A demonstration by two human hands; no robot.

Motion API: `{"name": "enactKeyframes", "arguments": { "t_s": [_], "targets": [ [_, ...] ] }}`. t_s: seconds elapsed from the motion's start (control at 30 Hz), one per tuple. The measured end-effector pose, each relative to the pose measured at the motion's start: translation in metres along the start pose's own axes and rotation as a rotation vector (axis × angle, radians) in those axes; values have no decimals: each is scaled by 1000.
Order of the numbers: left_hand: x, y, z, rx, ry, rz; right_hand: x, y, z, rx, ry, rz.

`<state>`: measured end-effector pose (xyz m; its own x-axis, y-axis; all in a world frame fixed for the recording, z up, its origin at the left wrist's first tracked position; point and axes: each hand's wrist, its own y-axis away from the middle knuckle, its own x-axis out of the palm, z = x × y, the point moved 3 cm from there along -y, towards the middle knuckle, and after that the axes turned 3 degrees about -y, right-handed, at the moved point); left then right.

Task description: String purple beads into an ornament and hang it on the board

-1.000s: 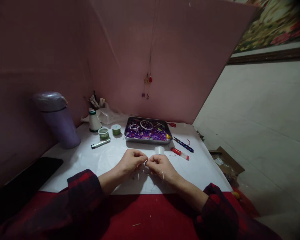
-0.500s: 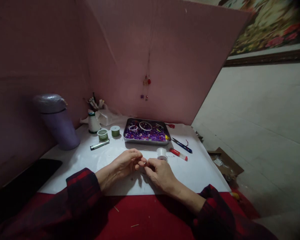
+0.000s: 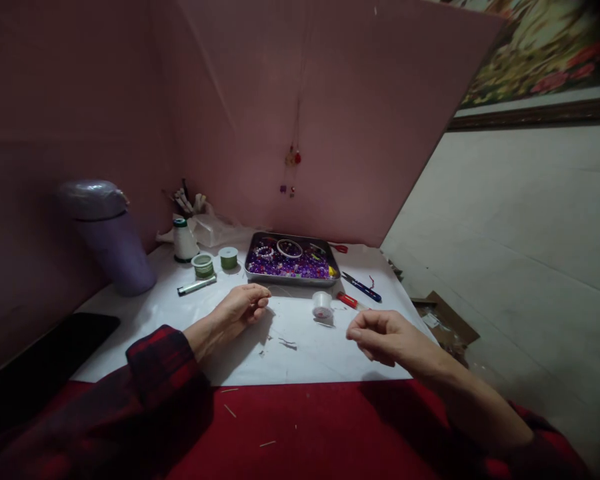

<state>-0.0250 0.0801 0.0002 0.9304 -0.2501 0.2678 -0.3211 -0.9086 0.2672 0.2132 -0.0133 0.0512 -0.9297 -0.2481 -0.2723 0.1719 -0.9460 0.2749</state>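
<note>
Along the bottom of the frame lies a red cloth [image 3: 300,427], with both forearms in dark red checked sleeves [image 3: 160,353] over it. The right hand [image 3: 385,337] hovers at lower right of centre above the near edge of the white sheet [image 3: 320,353] that covers the tabletop. Its grip is pressed together, thumb against fingertips. Whatever it pinches is too thin to make out. The left hand [image 3: 240,308] rests on the sheet left of centre, well apart from the right. Its fingers are curled and its grip is likewise closed at the fingertips, and I cannot tell what it holds.

A few small scraps [image 3: 287,343] lie on the sheet between the hands. Just beyond them stands the small clear spool [image 3: 323,304], upright, nearer the right hand and touching neither.

Right of the spool lie a red tube [image 3: 347,300] and blue snips [image 3: 363,288]. Behind it sits a metal tray [image 3: 260,273] full of purple beads. To the left lie a slim lighter-like stick [image 3: 196,286], two green spools [image 3: 203,265] and a white bottle [image 3: 183,239]. A purple flask [image 3: 110,233] stands at far left. On the pink board [image 3: 355,133] behind them, a strand of beads [image 3: 291,160] hangs.
</note>
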Motion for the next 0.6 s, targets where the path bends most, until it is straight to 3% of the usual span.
{"name": "enactKeyframes", "arguments": {
  "t_s": [0.2,0.37,0.6],
  "targets": [
    [4,0,0,38,-27,24,-17,18,-11,-4,69,-72],
    [1,-3,1,56,-51,25,-11,26,-19,33,151,-73],
    [-4,-8,4,78,-57,38,0,36,-20,-114,365,-118]
  ]
}}
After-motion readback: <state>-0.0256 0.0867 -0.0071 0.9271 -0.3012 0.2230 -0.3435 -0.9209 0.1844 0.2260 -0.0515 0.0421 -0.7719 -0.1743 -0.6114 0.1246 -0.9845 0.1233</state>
